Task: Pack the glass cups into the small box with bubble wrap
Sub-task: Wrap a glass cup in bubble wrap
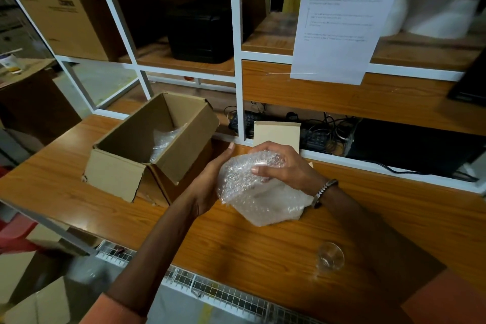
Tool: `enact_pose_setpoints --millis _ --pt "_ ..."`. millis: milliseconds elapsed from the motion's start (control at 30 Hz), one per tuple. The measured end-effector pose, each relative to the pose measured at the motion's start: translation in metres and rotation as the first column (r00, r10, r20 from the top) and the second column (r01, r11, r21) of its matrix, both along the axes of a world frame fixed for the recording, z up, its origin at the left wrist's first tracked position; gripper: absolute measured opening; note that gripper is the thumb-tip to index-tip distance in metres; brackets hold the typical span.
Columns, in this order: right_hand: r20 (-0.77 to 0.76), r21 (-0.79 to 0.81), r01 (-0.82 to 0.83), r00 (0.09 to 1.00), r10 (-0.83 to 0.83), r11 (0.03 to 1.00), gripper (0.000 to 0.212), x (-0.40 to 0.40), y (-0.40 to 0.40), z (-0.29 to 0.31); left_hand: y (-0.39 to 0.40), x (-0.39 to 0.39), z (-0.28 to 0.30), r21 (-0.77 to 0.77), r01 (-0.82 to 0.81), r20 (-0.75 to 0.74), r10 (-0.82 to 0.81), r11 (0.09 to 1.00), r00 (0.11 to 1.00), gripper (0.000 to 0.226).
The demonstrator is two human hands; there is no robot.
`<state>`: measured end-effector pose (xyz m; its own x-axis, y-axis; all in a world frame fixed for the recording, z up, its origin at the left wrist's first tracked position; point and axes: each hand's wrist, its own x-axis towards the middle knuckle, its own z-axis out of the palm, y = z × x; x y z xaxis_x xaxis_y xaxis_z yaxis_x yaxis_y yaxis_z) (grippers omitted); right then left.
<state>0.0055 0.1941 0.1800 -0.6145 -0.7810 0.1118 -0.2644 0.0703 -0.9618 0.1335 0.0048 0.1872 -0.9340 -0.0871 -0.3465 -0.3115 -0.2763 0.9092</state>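
A bundle of clear bubble wrap (pixel 252 192) is held above the wooden table between both hands. My left hand (pixel 210 179) cups its left side. My right hand (pixel 281 166) presses down on its top with curled fingers. What is inside the wrap I cannot tell. To the left stands the small open cardboard box (pixel 118 171), flaps up, with another piece of bubble wrap (pixel 164 141) inside. A bare glass cup (pixel 330 258) stands on the table near the front right, under my right forearm.
A small flat piece of cardboard (pixel 276 135) leans against the white shelf frame behind my hands. An instruction sheet (pixel 342 21) hangs from the shelf. Cables and dark devices lie under the shelf. A large carton (pixel 60 13) fills the top left compartment. A wire rack edges the table front.
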Motion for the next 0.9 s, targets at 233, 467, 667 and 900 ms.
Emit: enact_pose_setpoints --millis 233,467,667,900 --pt "-0.106 0.065 -0.05 0.993 0.057 0.997 0.047 0.0 0.003 0.001 0.003 -0.005 -0.01 0.017 -0.071 -0.051 0.072 0.997 0.996 0.057" --pt "0.286 0.09 -0.001 0.958 -0.025 0.996 0.075 -0.004 0.007 0.009 0.008 -0.002 -0.007 -0.086 -0.21 -0.305 0.175 0.974 0.936 0.04" --pt "0.367 -0.029 -0.073 0.927 0.079 0.997 0.046 -0.005 0.01 0.013 0.011 0.002 0.004 -0.321 -0.205 -0.404 0.062 0.925 0.912 0.047" --pt "0.248 -0.077 0.04 0.969 -0.02 0.996 0.048 0.0 0.006 0.019 0.006 0.002 0.006 -0.017 -0.123 -0.298 0.112 0.992 0.948 0.049"
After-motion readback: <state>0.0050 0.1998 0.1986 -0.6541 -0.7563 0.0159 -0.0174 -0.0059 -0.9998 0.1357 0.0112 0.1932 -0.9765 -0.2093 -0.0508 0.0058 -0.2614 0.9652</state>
